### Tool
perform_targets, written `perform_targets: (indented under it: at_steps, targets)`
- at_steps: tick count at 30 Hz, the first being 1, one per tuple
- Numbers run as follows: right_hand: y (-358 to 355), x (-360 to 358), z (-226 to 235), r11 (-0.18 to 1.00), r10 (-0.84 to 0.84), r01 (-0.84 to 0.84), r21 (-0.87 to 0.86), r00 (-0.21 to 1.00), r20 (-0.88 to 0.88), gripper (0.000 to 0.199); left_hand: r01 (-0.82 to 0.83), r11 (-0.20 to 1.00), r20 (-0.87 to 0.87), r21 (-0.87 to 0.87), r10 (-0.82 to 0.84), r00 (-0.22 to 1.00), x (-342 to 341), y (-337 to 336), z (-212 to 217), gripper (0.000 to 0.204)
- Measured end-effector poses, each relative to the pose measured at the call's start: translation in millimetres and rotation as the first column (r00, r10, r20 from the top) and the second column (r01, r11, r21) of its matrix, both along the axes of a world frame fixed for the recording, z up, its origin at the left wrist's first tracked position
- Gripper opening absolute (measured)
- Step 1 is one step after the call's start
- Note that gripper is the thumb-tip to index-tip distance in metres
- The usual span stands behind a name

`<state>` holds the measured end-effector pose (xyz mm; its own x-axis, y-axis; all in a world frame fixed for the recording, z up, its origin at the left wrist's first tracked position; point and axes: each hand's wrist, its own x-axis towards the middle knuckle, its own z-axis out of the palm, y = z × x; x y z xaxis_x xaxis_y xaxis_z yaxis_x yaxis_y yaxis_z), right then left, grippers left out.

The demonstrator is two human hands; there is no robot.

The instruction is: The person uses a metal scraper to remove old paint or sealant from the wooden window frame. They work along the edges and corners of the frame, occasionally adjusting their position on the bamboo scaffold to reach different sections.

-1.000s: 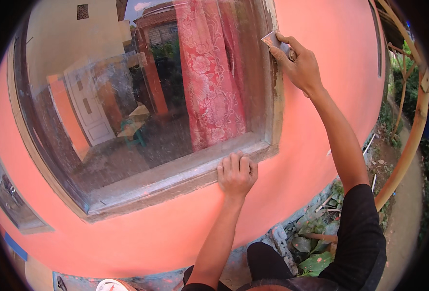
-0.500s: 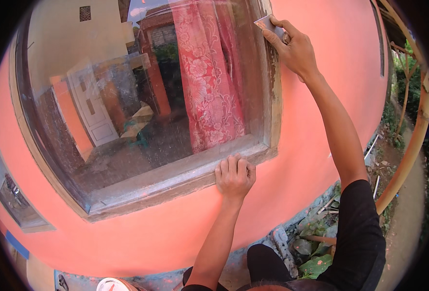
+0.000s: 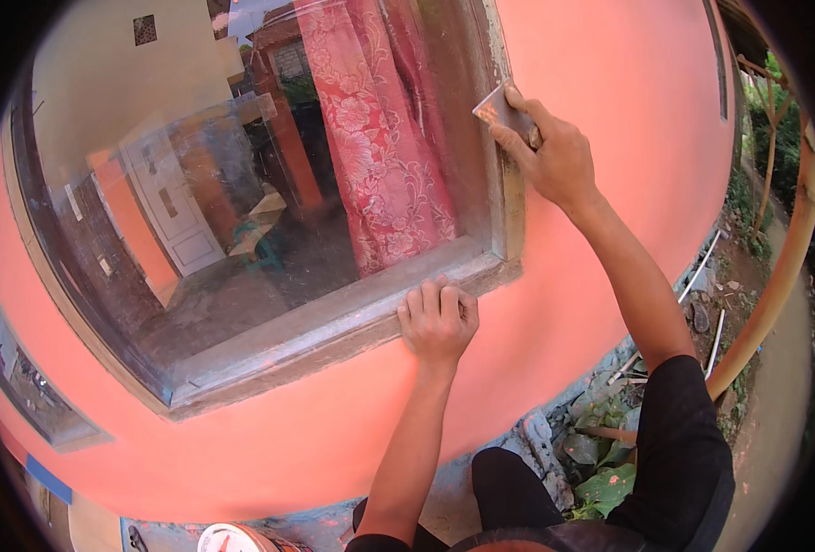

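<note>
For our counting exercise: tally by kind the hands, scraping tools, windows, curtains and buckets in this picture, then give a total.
Hands: 2 (left hand, right hand)
Scraper: 1
Window: 1
Curtain: 1
Bucket: 1
Total: 6

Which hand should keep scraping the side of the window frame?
Probably the right hand: it holds the small flat scraper against the window frame. The left hand holds nothing, resting on the sill.

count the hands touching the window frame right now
2. The left hand rests on the grey sill at the bottom of the frame. The right hand presses a small flat scraper against the frame's right side.
</note>
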<state>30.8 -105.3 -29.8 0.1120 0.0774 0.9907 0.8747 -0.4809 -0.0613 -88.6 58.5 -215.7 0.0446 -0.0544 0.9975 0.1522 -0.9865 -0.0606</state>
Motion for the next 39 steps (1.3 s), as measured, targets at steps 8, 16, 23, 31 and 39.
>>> perform_targets:
  at_steps: [8,16,23,31,39]
  targets:
    - [-3,-8,6,1.0,0.003,-0.003,-0.001,0.997,-0.077,0.055,0.022,1.0,0.046,0.013,-0.023,0.999,4,-5,3,0.015]
    - [-2,-4,9,0.999,0.045,-0.044,0.03,0.999,-0.001,0.049,0.027,1.0,0.032,0.004,-0.027,0.999,4,-6,2,0.015]
    - [-5,2,12,0.999,0.042,-0.042,-0.002,0.999,-0.017,0.056,0.03,0.999,0.042,0.014,-0.03,0.999,5,-3,3,0.015]
    - [-8,1,17,0.997,0.061,-0.064,-0.043,0.997,-0.056,0.056,0.016,1.0,0.04,0.002,-0.016,0.999,4,-3,1,0.014]
    - [-8,9,16,0.998,0.052,-0.051,-0.025,0.998,0.034,0.053,0.013,1.0,0.028,-0.003,-0.013,1.0,3,-5,2,0.015]
